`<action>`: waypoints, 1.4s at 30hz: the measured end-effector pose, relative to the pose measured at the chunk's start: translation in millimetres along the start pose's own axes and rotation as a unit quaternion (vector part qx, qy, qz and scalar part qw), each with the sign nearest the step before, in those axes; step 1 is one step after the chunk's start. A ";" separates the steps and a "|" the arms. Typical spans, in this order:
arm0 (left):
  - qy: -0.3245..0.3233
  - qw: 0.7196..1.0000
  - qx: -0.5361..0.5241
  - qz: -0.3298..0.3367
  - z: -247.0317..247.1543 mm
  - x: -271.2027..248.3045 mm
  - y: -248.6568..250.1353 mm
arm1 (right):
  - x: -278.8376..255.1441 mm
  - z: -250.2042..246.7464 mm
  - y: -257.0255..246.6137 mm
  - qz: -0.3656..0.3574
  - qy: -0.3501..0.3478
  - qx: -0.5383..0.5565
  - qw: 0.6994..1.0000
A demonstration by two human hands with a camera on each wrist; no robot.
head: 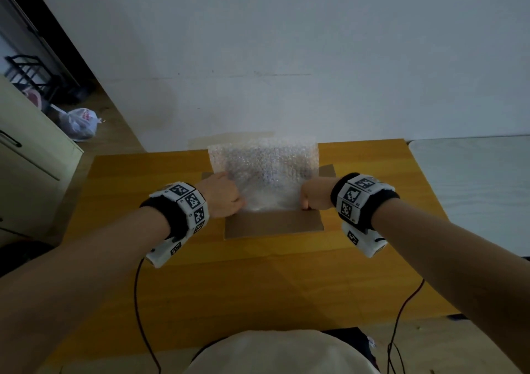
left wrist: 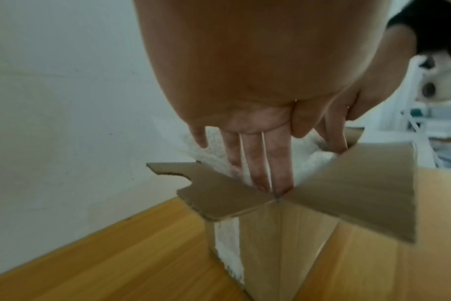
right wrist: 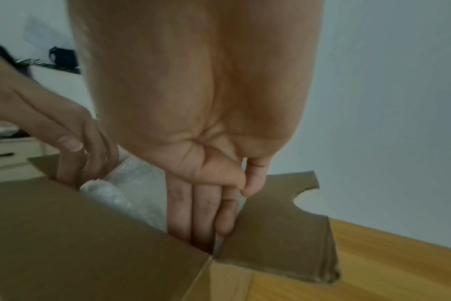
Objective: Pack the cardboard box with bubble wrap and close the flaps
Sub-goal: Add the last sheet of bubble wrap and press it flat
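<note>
An open cardboard box (head: 272,226) stands on the wooden table (head: 258,287) with its flaps spread outward. A sheet of bubble wrap (head: 263,170) rises out of it, its lower part down inside. My left hand (head: 226,197) is at the box's left side. Its straight fingers (left wrist: 258,173) reach down into the near corner against the bubble wrap (left wrist: 211,156), between two flaps (left wrist: 361,187). My right hand (head: 314,197) is at the right side. Its straight fingers (right wrist: 206,213) push down inside the corner beside the bubble wrap (right wrist: 137,183), thumb lying against them.
The wall stands just behind the box. A pale cabinet (head: 28,150) and a plastic bag (head: 81,123) on the floor are to the left. A white surface (head: 473,187) adjoins the table on the right. Cables (head: 140,302) hang from both wrists.
</note>
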State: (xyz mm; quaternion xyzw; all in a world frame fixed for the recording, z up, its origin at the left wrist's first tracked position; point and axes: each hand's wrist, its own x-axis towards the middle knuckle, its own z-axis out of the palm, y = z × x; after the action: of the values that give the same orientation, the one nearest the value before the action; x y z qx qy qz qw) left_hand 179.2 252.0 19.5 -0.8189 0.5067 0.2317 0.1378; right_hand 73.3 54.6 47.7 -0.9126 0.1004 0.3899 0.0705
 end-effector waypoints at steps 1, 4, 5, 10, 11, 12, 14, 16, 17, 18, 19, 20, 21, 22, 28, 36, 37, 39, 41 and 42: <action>-0.024 1.000 0.009 -0.005 3.0 0.0 0.6 | -0.3 2.2 -4.8 0.011 -0.017 -0.028 0.999; -0.053 0.998 -0.010 -0.012 4.1 -1.2 2.3 | 0.5 3.4 -10.0 0.022 -0.019 -0.051 0.998; -0.036 0.999 -0.028 -0.009 3.1 -1.4 1.1 | 0.1 0.9 -8.6 0.020 -0.008 -0.043 0.999; 0.198 0.973 -0.111 -0.036 -6.8 -9.9 -5.1 | -8.0 -17.3 4.5 -0.057 0.132 0.059 0.988; 0.245 0.961 -0.116 -0.048 -8.1 -10.3 -6.3 | -9.4 -20.1 5.0 -0.065 0.178 0.062 0.980; 0.284 0.949 -0.118 -0.066 -10.3 -10.6 -6.8 | -9.6 -22.2 5.9 -0.070 0.226 0.067 0.969; 0.313 0.936 -0.114 -0.116 -14.2 -8.2 -7.7 | -7.6 -26.1 9.1 -0.073 0.313 0.067 0.945; 0.272 0.937 -0.132 -0.174 -17.4 -4.5 -10.4 | -2.2 -29.2 13.9 -0.071 0.353 0.048 0.932; 0.247 0.938 -0.147 -0.196 -19.2 -3.2 -11.5 | 0.7 -29.9 15.2 -0.066 0.352 0.037 0.933; 0.229 0.936 -0.164 -0.209 -20.5 -1.2 -12.6 | 3.6 -30.7 16.3 -0.061 0.349 0.026 0.935; 0.222 0.934 -0.181 -0.212 -22.1 1.4 -13.8 | 6.3 -32.1 17.1 -0.053 0.340 0.019 0.939; 0.220 0.932 -0.196 -0.209 -23.9 3.4 -15.0 | 8.9 -32.9 17.8 -0.047 0.331 0.019 0.942; 0.222 0.931 -0.202 -0.206 -25.3 5.1 -16.1 | 11.7 -33.0 17.9 -0.039 0.323 0.022 0.945; 0.228 0.931 -0.198 -0.205 -26.7 6.9 -17.3 | 14.6 -33.1 18.0 -0.033 0.319 0.026 0.947; 0.284 0.929 -0.161 -0.176 -25.8 11.5 -16.4 | 28.2 -32.4 17.2 -0.012 0.324 0.033 0.945; 0.296 0.919 -0.222 -0.139 -30.1 9.3 -3.1 | 28.8 -25.9 14.4 -0.040 0.421 -0.025 0.906; 0.297 0.923 -0.206 -0.136 -30.8 9.2 -1.5 | 27.5 -23.9 14.4 -0.045 0.428 -0.028 0.902; 0.305 0.929 -0.167 -0.125 -31.9 9.6 0.4 | 25.2 -19.5 13.1 -0.055 0.441 -0.031 0.895; 0.318 0.930 -0.146 -0.112 -33.2 9.8 3.1 | 23.6 -14.7 12.0 -0.071 0.467 -0.037 0.880; 0.323 0.930 -0.141 -0.108 -33.8 9.7 5.3 | 22.7 -12.6 11.8 -0.078 0.479 -0.041 0.873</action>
State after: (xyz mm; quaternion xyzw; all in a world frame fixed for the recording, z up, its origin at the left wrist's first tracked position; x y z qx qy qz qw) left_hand 186.3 226.6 43.4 -0.9102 0.3946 0.0070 -0.1259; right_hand 94.7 37.6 39.2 -0.9946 0.0345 -0.0979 0.0065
